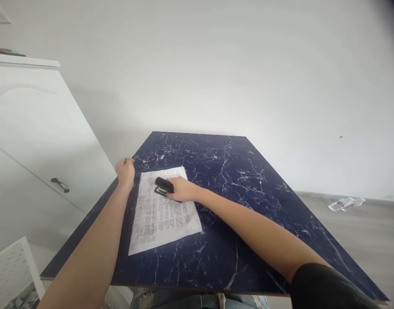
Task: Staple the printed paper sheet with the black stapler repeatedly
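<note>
My right hand (181, 189) is wrapped round a black stapler (164, 185), which lies over the printed sheets of paper (165, 219). The stapler's front end points left, and its back part is hidden in my palm. The paper lies at a slight slant on the dark blue marbled table (229, 180). At the table's left edge, just beyond the paper's upper left corner, my left hand (125, 171) is closed with its fingers curled. Whatever may be inside those fingers is hidden from view.
A small pale piece (162, 157) lies on the table behind the paper. To the left stands a white cabinet (32, 128) with a dark handle. A white wall rises behind the table. Some clear plastic packaging (345, 204) is on the floor at right.
</note>
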`<state>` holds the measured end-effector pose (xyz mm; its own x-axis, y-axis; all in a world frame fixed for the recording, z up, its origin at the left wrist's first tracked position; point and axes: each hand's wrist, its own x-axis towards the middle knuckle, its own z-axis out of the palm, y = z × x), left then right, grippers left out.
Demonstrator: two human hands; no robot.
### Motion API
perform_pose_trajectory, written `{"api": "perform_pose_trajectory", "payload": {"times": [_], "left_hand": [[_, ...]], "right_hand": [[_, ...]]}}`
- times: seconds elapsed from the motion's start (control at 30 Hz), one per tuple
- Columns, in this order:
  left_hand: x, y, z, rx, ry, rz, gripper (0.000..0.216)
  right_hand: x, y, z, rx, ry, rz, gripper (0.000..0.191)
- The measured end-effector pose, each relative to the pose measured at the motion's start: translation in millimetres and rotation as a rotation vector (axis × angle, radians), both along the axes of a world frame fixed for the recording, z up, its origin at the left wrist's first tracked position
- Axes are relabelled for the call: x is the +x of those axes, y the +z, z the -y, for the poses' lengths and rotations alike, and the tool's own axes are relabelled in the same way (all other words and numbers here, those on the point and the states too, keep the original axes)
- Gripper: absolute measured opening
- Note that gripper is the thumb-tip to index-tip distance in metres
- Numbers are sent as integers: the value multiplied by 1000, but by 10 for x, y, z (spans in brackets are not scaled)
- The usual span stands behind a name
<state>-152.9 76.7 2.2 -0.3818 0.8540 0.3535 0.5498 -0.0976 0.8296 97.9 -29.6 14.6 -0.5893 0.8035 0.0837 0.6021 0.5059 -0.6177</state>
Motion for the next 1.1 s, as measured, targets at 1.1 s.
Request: {"api": "perform_pose_trajectory", "payload": {"times": [1.1], "left_hand": [[1582, -163, 770, -94, -795, 114, 53]], "right_hand": [[1856, -52, 619, -267, -282, -771, 47]]}}
